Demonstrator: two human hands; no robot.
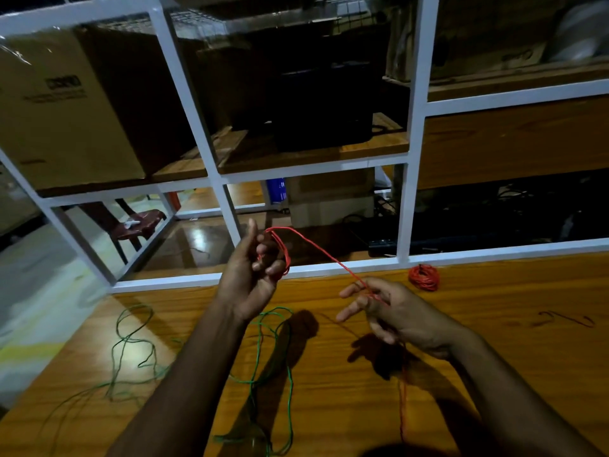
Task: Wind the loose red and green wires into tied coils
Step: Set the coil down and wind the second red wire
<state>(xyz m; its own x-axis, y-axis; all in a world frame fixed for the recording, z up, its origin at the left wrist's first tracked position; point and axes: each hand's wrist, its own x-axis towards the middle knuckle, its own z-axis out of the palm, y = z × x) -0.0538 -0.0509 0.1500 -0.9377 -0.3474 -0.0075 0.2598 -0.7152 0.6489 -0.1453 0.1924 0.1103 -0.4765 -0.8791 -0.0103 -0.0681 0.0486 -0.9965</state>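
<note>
A loose red wire [324, 253] stretches in the air between both hands. My left hand [253, 273] is raised above the wooden table, fingers curled, with loops of the red wire wound round them. My right hand [389, 313] pinches the same wire lower down, its other fingers spread; the wire then drops past the wrist toward the table's near edge. A finished red coil [424, 277] lies at the table's far side, right of the hands. Loose green wire [263, 351] sprawls in loops over the left half of the table.
The wooden table [510, 341] butts against a white metal shelf frame [407, 179] holding a cardboard box [62, 103] and dark equipment. A maroon stool [141, 222] stands on the shiny floor beyond the frame at left.
</note>
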